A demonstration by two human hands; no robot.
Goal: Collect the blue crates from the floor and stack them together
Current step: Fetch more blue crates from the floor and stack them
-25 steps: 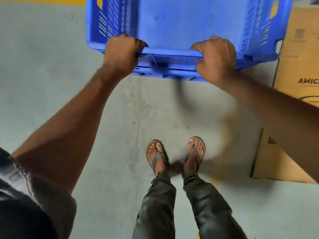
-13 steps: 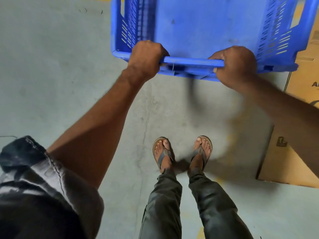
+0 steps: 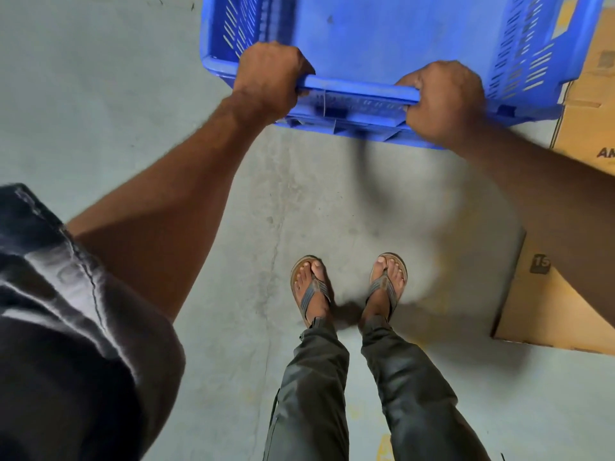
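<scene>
A blue plastic crate (image 3: 382,38) with slotted side walls fills the top of the head view, its far part cut off by the frame edge. My left hand (image 3: 269,78) is wrapped over the near rim towards its left end. My right hand (image 3: 442,101) grips the same rim further right, fingers curled under the edge. The crate's inside looks bare. Whether it rests on the floor or hangs above it cannot be told. No other blue crate is in view.
A flattened brown cardboard box (image 3: 545,304) lies on the grey concrete floor (image 3: 100,94) at the right, partly under the crate's right corner. My feet in sandals (image 3: 349,284) stand below the crate. Bare floor spreads to the left.
Both hands keep their grip on the near rim. The crate with the hands has shifted right and slightly down in the view, nearer my feet. The feet have not stepped.
</scene>
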